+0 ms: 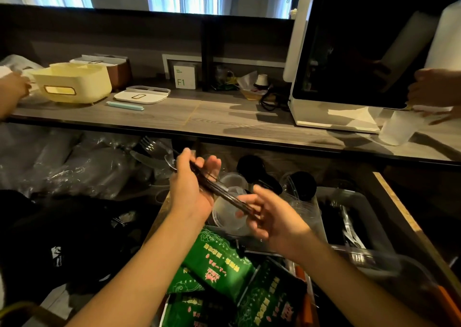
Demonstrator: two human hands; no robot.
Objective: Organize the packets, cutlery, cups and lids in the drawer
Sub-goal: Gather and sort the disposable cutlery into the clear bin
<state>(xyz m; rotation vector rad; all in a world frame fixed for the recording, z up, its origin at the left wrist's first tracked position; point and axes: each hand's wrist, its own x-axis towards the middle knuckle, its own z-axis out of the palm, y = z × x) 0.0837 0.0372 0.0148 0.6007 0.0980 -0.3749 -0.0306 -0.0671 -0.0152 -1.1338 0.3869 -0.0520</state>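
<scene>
Gripping a bundle of clear plastic cutlery (174, 159) in the left hand (190, 189), fingers curled round the dark handles, fork tines and a spoon bowl sticking out far-left past the thumb. Pinching the near end of the same bundle with the right hand (272, 222), thumb and fingers closing on the handles. Holding the bundle tilted, above the open drawer (404, 207), over a stack of clear cups (229, 212) lying on their sides.

Lying in the near part of the drawer, under the forearms: green packets (219, 259) overlapping one another. Sitting farther in, right of the cups: two black lids (252, 167), with more clear cups beside them. Resting at the right side of the drawer: a clear tray (349, 202) carrying more cutlery.

Piling up at the left, under the counter (199, 117): crumpled clear plastic bags (74, 162). Standing on the counter, far left: a cream box (74, 82) with a white lid (142, 94) and a pale blue stick (124, 106) just beside it. Standing at the right: a white appliance (361, 52) with a dark glass front, and an upturned clear cup (396, 129) near it. Reaching in at the far left and far right edges: another person's hands, too blurred to say how the fingers lie.
</scene>
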